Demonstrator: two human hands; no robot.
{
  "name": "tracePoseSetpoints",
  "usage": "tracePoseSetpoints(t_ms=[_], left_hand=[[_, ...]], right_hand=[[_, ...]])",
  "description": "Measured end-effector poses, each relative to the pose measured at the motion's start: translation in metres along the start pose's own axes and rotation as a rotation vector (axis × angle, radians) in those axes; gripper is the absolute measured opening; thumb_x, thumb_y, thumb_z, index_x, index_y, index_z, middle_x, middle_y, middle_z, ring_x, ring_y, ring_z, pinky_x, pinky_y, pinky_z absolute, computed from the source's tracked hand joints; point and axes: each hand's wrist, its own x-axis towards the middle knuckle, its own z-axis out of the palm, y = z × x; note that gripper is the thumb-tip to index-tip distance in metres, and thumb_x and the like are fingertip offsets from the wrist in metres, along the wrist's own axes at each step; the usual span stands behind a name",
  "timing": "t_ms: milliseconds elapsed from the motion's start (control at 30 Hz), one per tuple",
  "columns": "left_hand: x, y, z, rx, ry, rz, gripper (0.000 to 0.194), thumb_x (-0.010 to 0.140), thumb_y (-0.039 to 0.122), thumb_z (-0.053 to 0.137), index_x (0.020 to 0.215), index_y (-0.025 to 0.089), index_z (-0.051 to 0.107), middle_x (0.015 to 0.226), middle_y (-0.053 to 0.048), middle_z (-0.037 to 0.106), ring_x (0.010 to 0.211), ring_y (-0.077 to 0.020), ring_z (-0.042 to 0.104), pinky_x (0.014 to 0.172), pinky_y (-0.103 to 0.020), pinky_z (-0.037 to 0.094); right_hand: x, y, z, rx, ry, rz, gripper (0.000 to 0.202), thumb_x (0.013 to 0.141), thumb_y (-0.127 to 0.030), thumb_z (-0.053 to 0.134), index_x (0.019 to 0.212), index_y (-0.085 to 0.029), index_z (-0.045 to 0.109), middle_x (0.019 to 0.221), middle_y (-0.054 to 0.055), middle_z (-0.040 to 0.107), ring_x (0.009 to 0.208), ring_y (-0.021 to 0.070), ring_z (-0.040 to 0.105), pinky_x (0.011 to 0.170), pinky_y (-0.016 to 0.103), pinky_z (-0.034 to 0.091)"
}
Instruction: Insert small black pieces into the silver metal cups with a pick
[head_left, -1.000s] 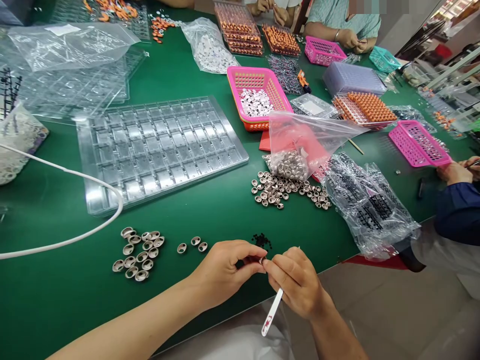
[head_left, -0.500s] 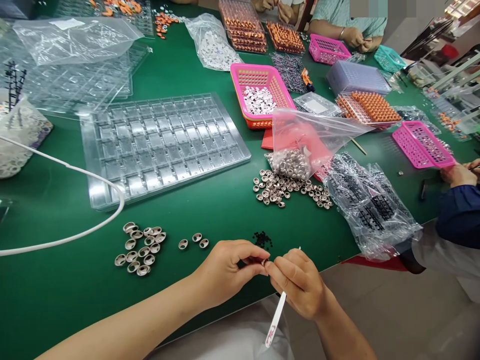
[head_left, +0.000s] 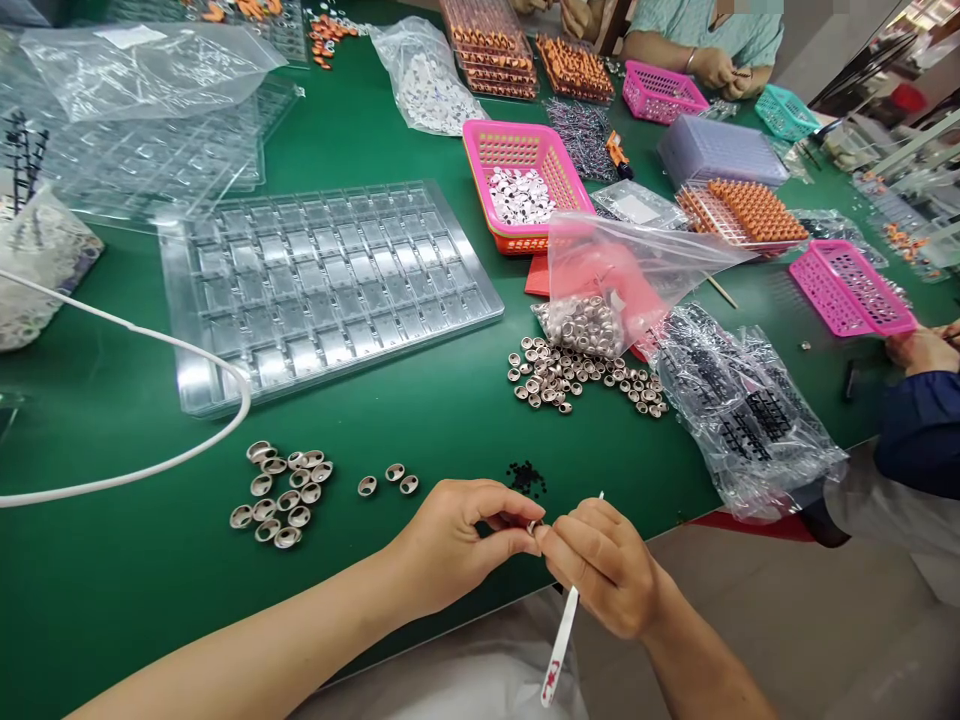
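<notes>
Between the thumb and fingertips of my left hand point(head_left: 469, 540) is a small silvery metal ring-shaped cap point(head_left: 532, 527), mostly covered by the fingers. My right hand point(head_left: 604, 565) is closed around white tweezers point(head_left: 559, 650) with a red pattern on the handle; its fingertips touch the cap too. A thin tip of the tweezers shows above the knuckles. Just beyond the fingers lies a little heap of tiny black pieces point(head_left: 526, 478). Left of my hands are loose metal caps point(head_left: 287, 500) with holes, three of them set apart. A larger pile of caps point(head_left: 551, 372) lies farther back.
An empty clear blister tray point(head_left: 330, 290) lies at centre left, with a white cable point(head_left: 150, 470) curving over its corner. Behind the caps are an open plastic bag point(head_left: 592, 320) and a pink basket point(head_left: 480, 190) of white pieces. Another person's hand point(head_left: 926, 350) is at right.
My hands stay together around the cap, with a slight shift to the right. The cap shows a little more between the fingertips, and the tweezers' handle has swung slightly right.
</notes>
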Motion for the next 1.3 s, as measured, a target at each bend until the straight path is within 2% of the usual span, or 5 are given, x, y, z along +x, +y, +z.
tracePoseSetpoints(t_ms=[333, 733, 867, 1000, 1300], left_hand=[[0.003, 0.004, 0.000, -0.028, -0.013, -0.140, 0.012, 0.076, 0.022, 0.079, 0.086, 0.016, 0.082, 0.079, -0.006, 0.079, 0.066, -0.0162, 0.072, 0.065, -0.023, 0.059], [0.005, 0.005, 0.003, -0.105, -0.005, -0.282, 0.015, 0.072, 0.024, 0.080, 0.083, 0.015, 0.082, 0.075, -0.004, 0.078, 0.066, -0.0168, 0.070, 0.065, -0.024, 0.057], [0.003, 0.005, 0.002, -0.093, -0.028, -0.251, 0.018, 0.074, 0.025, 0.079, 0.089, 0.015, 0.083, 0.079, -0.005, 0.079, 0.068, -0.0173, 0.071, 0.067, -0.024, 0.058], [0.002, 0.004, 0.001, -0.018, -0.066, -0.146, 0.021, 0.081, 0.023, 0.075, 0.099, 0.016, 0.083, 0.083, -0.007, 0.079, 0.071, -0.0175, 0.071, 0.068, -0.024, 0.057], [0.003, 0.004, -0.001, 0.108, -0.084, -0.051, 0.017, 0.084, 0.016, 0.073, 0.097, 0.014, 0.083, 0.077, -0.006, 0.077, 0.066, -0.0153, 0.068, 0.063, -0.021, 0.052]], right_hand=[[0.008, 0.004, -0.006, 0.064, -0.075, -0.027, 0.024, 0.092, -0.003, 0.052, 0.111, 0.000, 0.066, 0.092, 0.014, 0.069, 0.073, 0.0192, 0.059, 0.056, 0.035, 0.044], [0.010, 0.010, -0.008, 0.122, -0.104, -0.057, 0.028, 0.093, -0.006, 0.045, 0.110, -0.003, 0.067, 0.092, 0.014, 0.068, 0.070, 0.0190, 0.056, 0.054, 0.034, 0.041], [0.009, 0.010, -0.008, 0.103, -0.093, -0.050, 0.028, 0.094, -0.006, 0.044, 0.110, -0.006, 0.067, 0.092, 0.013, 0.068, 0.070, 0.0184, 0.057, 0.055, 0.033, 0.042], [0.005, 0.010, -0.006, 0.093, -0.087, -0.050, 0.027, 0.093, -0.004, 0.046, 0.111, -0.003, 0.065, 0.091, 0.013, 0.068, 0.072, 0.0189, 0.058, 0.057, 0.034, 0.044], [0.001, 0.008, -0.003, 0.101, -0.093, 0.002, 0.027, 0.089, -0.002, 0.052, 0.114, -0.005, 0.064, 0.086, 0.011, 0.067, 0.067, 0.0183, 0.055, 0.057, 0.034, 0.044]])
